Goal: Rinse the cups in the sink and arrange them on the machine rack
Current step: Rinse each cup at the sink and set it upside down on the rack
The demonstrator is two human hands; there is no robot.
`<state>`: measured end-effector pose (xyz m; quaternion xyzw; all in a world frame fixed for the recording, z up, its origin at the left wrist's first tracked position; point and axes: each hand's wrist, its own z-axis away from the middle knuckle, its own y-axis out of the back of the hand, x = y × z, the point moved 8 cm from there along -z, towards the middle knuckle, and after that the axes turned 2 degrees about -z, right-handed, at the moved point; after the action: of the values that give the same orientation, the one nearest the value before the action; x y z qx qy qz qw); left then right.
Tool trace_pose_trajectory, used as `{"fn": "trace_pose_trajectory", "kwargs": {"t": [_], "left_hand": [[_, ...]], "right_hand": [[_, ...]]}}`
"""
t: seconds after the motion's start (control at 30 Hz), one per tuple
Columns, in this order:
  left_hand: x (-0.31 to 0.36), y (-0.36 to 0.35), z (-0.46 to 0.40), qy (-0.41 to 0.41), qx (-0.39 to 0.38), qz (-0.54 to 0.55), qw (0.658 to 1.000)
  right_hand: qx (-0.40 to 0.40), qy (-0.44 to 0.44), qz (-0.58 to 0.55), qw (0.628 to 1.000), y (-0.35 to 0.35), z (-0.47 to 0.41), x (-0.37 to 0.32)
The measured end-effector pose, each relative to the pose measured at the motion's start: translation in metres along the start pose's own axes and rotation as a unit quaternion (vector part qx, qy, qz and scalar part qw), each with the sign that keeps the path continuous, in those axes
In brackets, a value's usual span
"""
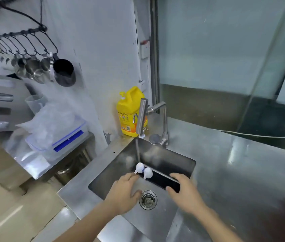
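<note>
Two small white cups (140,167) (148,172) stand upside down at the left end of a long black tray (161,180), which lies inside the steel sink (171,159). My left hand (126,191) grips the tray's left end, fingers just below the cups and thumb toward the drain. The tray's right end is held by my right hand (183,193), fingers over the far edge and thumb on the near edge. The steel faucet (142,116) hangs above the sink's back left corner. No machine rack is in view.
A yellow detergent jug (127,112) stands behind the faucet. The drain strainer (148,199) sits between my hands. Steel counter (234,163) runs to the right. A lower shelf on the left carries plastic boxes (59,135). Metal jugs (63,71) hang on the wall.
</note>
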<state>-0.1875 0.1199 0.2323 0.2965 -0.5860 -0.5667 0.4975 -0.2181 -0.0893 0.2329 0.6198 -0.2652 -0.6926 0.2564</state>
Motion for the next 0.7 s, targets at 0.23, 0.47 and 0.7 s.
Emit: {"fn": "trace_pose_trajectory", "kwargs": {"t": [0.23, 0.47, 0.7], "left_hand": [[-0.027, -0.033, -0.040, 0.034, -0.043, 0.037, 0.998], [-0.066, -0.059, -0.080, 0.034, -0.082, 0.085, 0.992], [-0.114, -0.088, -0.139, 0.010, -0.140, 0.137, 0.980]], "right_hand": [[-0.045, -0.037, -0.012, 0.998, -0.044, -0.040, 0.025], [-0.061, -0.083, -0.013, 0.995, -0.086, -0.075, 0.038], [-0.056, -0.153, -0.032, 0.986, -0.132, -0.115, 0.038]]}}
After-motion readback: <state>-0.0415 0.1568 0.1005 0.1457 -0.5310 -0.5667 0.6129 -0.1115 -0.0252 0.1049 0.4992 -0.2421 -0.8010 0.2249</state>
